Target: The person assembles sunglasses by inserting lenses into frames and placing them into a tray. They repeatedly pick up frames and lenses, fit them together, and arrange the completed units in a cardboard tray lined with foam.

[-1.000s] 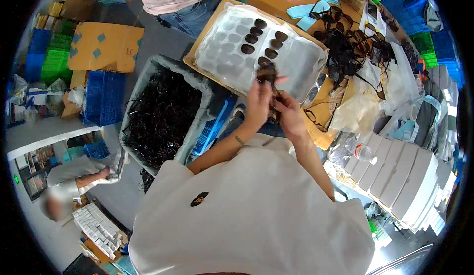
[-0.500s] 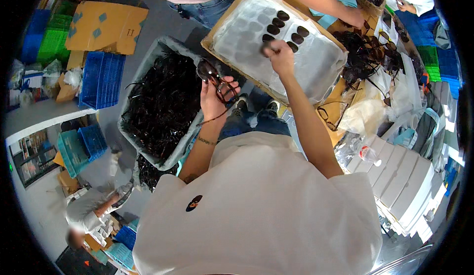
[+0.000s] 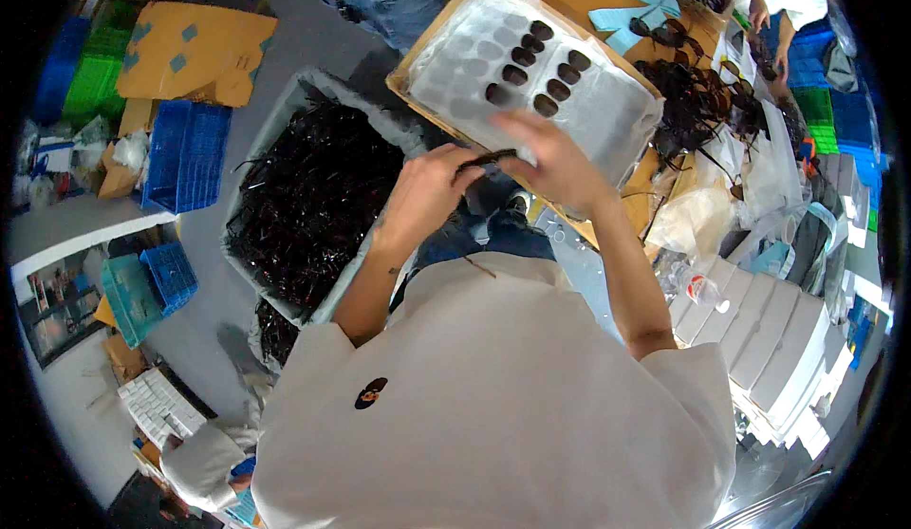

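Dark sunglasses (image 3: 486, 159) pinched betw. both hands: left hand (image 3: 429, 192) & right hand (image 3: 550, 164) closed on frame, over clear plastic tray (image 3: 607, 116); bin (image 3: 285, 140) w/ dark glasses at left.

Dark sunglasses (image 3: 489, 159) held level between both hands, over the tray's near edge.

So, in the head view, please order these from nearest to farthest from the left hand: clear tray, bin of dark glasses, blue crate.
1. Bin of dark glasses, beside the left hand.
2. Clear tray, upper right.
3. Blue crate, far left.
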Demonstrator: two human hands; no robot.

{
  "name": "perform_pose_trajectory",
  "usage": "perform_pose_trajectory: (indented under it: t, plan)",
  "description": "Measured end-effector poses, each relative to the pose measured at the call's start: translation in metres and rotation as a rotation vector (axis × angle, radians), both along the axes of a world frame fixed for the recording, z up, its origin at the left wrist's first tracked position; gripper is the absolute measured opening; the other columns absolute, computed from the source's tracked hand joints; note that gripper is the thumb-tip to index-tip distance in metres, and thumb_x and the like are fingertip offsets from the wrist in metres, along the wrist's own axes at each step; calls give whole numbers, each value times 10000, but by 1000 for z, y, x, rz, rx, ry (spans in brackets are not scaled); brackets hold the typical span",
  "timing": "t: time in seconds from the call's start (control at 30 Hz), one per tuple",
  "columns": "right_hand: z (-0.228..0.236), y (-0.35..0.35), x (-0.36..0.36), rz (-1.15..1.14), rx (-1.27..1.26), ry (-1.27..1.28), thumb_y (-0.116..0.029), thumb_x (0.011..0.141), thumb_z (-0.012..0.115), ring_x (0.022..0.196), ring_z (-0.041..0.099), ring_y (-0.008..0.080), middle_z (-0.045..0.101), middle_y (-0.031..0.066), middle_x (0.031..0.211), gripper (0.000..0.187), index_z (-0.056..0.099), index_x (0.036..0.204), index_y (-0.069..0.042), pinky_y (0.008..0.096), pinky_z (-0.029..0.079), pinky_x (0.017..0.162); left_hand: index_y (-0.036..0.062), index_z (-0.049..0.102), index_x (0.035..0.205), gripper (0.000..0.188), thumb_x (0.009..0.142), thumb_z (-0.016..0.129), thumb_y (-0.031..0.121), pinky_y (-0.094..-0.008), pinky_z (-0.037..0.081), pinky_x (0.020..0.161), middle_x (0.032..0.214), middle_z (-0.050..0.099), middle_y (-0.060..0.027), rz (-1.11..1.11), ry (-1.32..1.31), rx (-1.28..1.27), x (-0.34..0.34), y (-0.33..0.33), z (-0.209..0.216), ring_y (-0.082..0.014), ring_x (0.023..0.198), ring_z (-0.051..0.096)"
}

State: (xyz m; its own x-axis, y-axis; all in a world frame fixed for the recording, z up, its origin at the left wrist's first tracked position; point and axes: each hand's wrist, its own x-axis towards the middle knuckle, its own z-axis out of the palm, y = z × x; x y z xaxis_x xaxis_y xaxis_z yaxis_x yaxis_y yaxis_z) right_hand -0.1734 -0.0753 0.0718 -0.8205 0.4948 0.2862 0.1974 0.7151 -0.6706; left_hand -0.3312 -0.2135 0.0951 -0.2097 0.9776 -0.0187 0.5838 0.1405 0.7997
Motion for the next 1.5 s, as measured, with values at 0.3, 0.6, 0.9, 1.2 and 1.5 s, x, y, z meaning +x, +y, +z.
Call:
perform_pose_trajectory:
  t: [0.3, 0.6, 0.9, 1.2, 1.5]
  plan:
    - [3, -38, 71, -244, -802, 168, -24, 937, 536, 763, 566, 183, 649, 98, 851, 152, 580, 1078, 13, 300, 477, 750, 15, 481, 1318, 395, 996, 408, 232, -305, 432, 920, 1192, 593, -107, -264, -746, -6, 50, 40, -34, -194, 1075, 565]
    - [-45, -63, 77, -579, -866, 153, -7, 901, 569, 886, 576, 155, 647, 108, 939, 215, 603, 1107, 47, 295, 463, 812, -26, 553, 1153, 284, 887, 457, -54, -320, 472, 849, 1082, 648, -139, -71, -563, 254, 116, 40, -78, -223, 938, 623]
    - [-60, -13, 68, -494, -1212, 407, -202, 960, 518, 728, 456, 109, 510, 3, 803, 390, 552, 1254, 52, 247, 394, 704, 3, 520, 958, 168, 1003, 415, 126, -344, 461, 823, 1023, 603, -64, 510, -1057, 508, 71, 40, -61, -188, 915, 548]
    - [-109, 37, 21, -796, -500, -104, -222, 717, 770, 873, 683, 262, 722, 100, 908, 258, 712, 927, -83, 347, 516, 777, 19, 468, 915, 190, 968, 475, 201, -317, 416, 690, 788, 479, -41, 671, -199, 161, -24, -33, -8, -149, 728, 455]
    - [-127, 31, 21, -749, -170, -204, -162, 772, 725, 841, 611, 362, 546, 135, 1005, 268, 556, 956, -64, 473, 494, 728, 39, 503, 919, 325, 954, 568, 355, -378, 489, 796, 1046, 577, -136, 342, -1006, 478, 18, -12, 21, -231, 930, 576]
